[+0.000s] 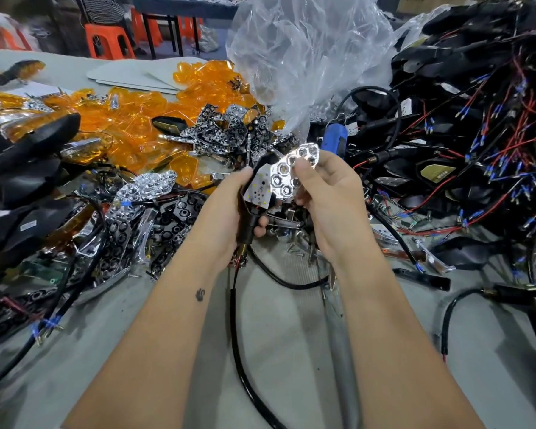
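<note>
My left hand [229, 209] grips a black lamp housing [250, 218] with a white LED board [258, 191] seated in it. A black cable [239, 351] trails from the housing down over the table. My right hand [328, 205] pinches a chrome reflector plate [293, 174] with hexagonal cells, held tilted over the board and touching its right edge.
Orange lenses [130, 125] are heaped at the left, chrome reflectors [229, 131] in the middle, black housings [28, 150] at far left. Wired housings with red and blue leads [477, 134] pile up at the right. A clear plastic bag [307, 51] stands behind. A blue tool [333, 137] lies near.
</note>
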`<state>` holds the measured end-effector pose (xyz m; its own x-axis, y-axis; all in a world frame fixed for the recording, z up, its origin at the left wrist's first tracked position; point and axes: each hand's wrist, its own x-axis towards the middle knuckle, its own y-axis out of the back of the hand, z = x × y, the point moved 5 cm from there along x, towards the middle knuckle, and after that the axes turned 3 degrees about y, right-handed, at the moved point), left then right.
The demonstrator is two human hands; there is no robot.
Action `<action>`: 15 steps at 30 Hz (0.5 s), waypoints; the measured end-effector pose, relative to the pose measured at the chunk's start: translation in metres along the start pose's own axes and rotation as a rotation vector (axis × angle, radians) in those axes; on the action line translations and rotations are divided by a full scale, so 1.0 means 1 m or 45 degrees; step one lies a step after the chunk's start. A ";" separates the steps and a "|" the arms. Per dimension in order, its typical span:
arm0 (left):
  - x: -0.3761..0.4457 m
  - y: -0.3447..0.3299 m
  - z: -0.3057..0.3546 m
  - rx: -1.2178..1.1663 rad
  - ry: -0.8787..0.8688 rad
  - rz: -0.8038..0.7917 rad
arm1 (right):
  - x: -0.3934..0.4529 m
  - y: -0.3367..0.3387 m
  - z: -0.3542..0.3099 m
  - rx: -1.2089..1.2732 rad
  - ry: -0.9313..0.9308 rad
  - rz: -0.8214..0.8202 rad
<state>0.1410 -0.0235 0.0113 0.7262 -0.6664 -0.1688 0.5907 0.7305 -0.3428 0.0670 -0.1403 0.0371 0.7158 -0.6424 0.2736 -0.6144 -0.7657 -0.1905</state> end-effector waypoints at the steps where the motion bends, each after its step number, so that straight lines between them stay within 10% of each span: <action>1: -0.001 -0.002 0.001 -0.019 0.001 -0.033 | -0.001 -0.001 -0.001 0.001 0.004 -0.009; 15: -0.005 -0.005 0.007 -0.006 -0.103 -0.045 | -0.009 -0.013 -0.011 -0.325 0.151 -0.130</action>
<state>0.1366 -0.0224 0.0201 0.7310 -0.6775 -0.0809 0.6152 0.7057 -0.3514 0.0648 -0.1246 0.0478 0.7434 -0.5430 0.3904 -0.6157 -0.7836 0.0825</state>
